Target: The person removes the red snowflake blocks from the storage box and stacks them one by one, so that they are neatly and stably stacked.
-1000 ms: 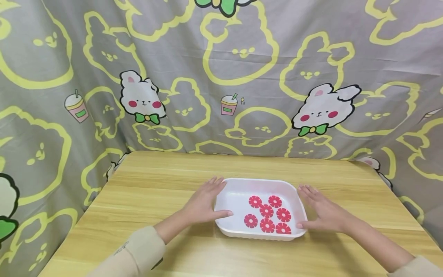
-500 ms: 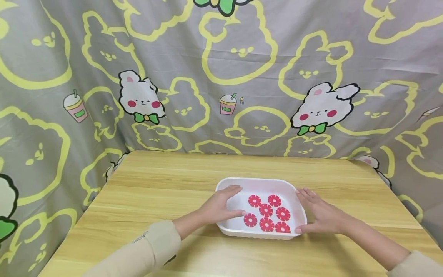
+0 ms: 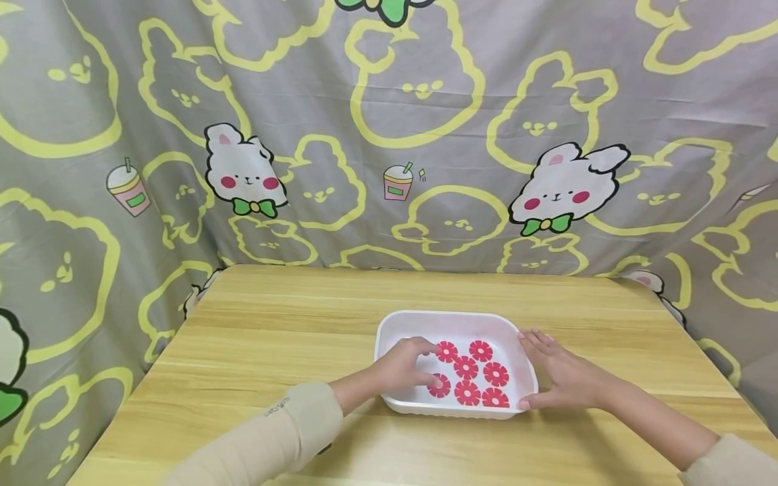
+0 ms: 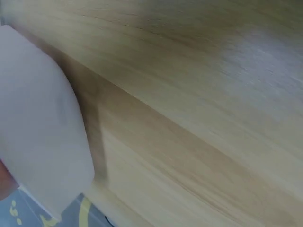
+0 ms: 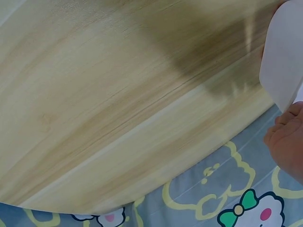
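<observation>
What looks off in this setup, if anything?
Nothing stands out. The white, round-cornered rectangular tray sits on the light wood-grain table, and seven red, notched, flower-like discs lie inside it. No spill or damage visible, though the tray's near side partly hides one disc.

We see a creased grey cloth (image 3: pixel 319 111) hanging along the far side and down the left and right, printed with yellow outlines, white rabbits (image 3: pixel 245 165) in green bows (image 3: pixel 255 207) and pink drink cups (image 3: pixel 398 183). Below it we have a pale wood-grain table (image 3: pixel 292 304), softly shining with light in the left wrist view.
</observation>
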`<control>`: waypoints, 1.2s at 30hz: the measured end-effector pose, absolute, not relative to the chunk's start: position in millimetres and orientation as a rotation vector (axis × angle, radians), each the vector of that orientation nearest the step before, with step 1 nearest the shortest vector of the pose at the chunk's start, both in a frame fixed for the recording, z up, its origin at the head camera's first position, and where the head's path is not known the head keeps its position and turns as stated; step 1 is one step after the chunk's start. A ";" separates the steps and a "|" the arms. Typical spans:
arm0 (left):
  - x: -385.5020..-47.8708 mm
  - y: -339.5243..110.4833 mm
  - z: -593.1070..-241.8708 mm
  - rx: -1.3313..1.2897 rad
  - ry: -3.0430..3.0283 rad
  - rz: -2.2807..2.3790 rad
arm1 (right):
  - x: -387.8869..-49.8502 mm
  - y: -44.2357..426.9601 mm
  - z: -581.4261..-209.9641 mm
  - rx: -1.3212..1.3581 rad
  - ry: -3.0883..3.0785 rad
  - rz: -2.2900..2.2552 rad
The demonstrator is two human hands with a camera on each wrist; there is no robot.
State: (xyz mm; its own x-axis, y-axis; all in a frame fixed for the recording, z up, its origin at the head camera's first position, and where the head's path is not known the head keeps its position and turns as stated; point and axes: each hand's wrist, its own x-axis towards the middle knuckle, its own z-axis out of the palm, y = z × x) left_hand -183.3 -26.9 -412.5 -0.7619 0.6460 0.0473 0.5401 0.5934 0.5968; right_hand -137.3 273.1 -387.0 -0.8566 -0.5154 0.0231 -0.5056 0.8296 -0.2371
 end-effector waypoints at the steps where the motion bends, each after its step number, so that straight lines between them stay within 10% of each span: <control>1: -183.3 -25.0 -413.8 0.979 2.642 0.871 | -137.3 273.0 -386.7 -0.828 2.964 -0.366; 36: -189.0 -7.6 -423.5 1.075 2.615 0.560 | -137.2 274.3 -388.2 -0.824 2.927 -0.439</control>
State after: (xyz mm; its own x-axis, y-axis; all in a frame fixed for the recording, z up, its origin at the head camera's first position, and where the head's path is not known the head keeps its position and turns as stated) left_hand -189.0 -7.6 -423.5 -0.6928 0.7154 -0.0905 0.6157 0.6522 0.4422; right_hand -137.2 274.3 -388.2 -0.8539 -0.5203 0.0105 -0.5005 0.8154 -0.2908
